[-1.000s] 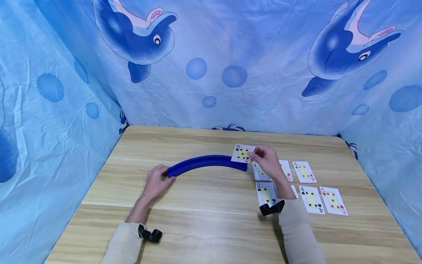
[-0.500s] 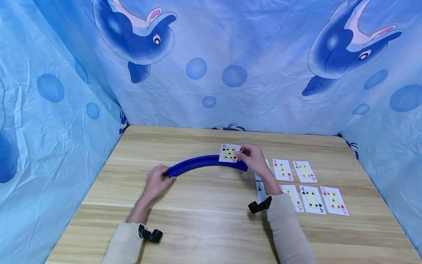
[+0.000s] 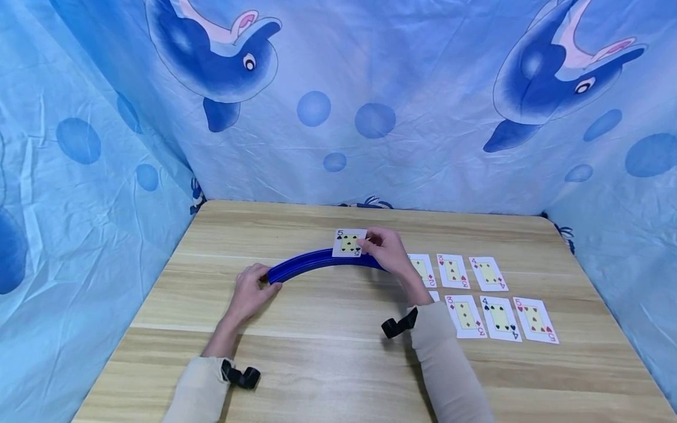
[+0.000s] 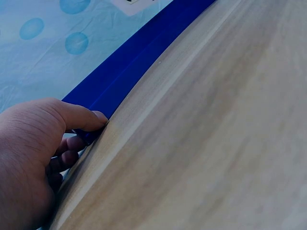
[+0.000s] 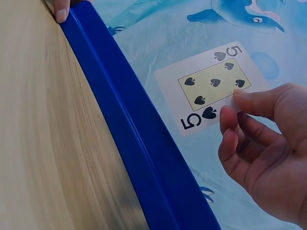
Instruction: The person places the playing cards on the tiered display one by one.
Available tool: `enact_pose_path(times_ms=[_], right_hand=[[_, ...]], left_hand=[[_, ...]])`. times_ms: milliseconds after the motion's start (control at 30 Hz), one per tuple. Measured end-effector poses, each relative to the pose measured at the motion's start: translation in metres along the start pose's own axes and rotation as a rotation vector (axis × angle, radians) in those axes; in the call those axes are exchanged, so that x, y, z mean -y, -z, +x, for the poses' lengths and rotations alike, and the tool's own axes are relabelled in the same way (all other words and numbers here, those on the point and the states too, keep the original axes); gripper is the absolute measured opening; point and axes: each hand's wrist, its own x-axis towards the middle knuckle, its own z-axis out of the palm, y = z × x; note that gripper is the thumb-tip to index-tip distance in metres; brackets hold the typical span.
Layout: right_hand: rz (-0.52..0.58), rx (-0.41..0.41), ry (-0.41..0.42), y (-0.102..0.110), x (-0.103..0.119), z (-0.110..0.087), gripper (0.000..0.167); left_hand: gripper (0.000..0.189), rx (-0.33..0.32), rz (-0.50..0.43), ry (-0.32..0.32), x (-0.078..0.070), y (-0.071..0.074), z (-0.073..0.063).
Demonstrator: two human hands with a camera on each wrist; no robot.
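Note:
A curved blue card holder (image 3: 312, 263) lies across the table, bowed toward the back. My left hand (image 3: 251, 296) grips its left end; in the left wrist view the thumb (image 4: 91, 120) presses on its near side and the fingers curl behind. Between thumb and fingertips, my right hand (image 3: 388, 249) pinches a five of spades playing card (image 3: 347, 243) by its right edge. In the head view that card overlaps the middle of the holder. The right wrist view shows the card (image 5: 214, 82) apart from the holder (image 5: 120, 105). My right hand hides the holder's right end.
Right of the holder, playing cards lie face up in two rows, among them a four of diamonds (image 3: 489, 274), a four of spades (image 3: 500, 319) and a five of hearts (image 3: 535, 320). My right arm partly covers the leftmost ones. A blue dolphin-print curtain (image 3: 338, 117) hangs behind the table.
My right hand has moved left along the holder with the five of spades, uncovering more of the cards on the right. My left hand has kept its place on the holder's left end.

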Motion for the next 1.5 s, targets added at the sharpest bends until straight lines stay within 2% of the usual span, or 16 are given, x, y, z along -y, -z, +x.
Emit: enact_pose_path(times_ms=[433, 933, 1500], right_hand=[[0.042, 0.068, 0.026, -0.028, 0.015, 0.016, 0.014], [0.078, 0.172, 0.063, -0.059, 0.025, 0.032, 0.02], [0.037, 0.207, 0.047, -0.089, 0.038, 0.045, 0.017]], left_hand=[[0.032, -0.006, -0.006, -0.002, -0.002, 0.002, -0.001], [0.032, 0.007, 0.005, 0.014, -0.002, -0.001, 0.001], [0.031, -0.007, 0.003, 0.002, -0.002, 0.001, 0.001]])
